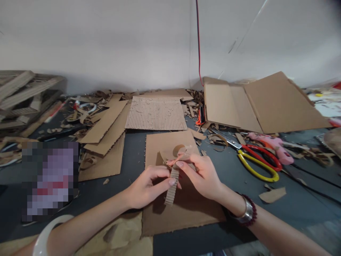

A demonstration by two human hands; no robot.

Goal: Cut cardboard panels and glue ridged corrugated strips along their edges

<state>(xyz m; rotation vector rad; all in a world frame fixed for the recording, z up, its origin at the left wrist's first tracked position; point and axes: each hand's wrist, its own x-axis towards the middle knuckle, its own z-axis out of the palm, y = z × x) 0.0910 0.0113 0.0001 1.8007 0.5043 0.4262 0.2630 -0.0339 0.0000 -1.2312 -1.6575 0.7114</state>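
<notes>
Between my two hands is a narrow strip of corrugated cardboard (172,192), its ridges showing and its lower end hanging free. My left hand (150,186) pinches the strip at its middle with thumb and fingers. Higher up, my right hand (198,174) grips the strip's top end, where a thin paper layer curls away near the fingertips. Both hands are above a flat cardboard sheet (183,217) lying on the dark table. Part of the strip is hidden behind my fingers.
Scissors (258,167) with red and yellow handles lie at right beside a pink glue gun (279,147). A ridged cardboard panel (157,113) and a folded cardboard piece (287,106) stand farther back. Cardboard pieces (106,124) and scraps spread at left, near a blurred-out object (53,181).
</notes>
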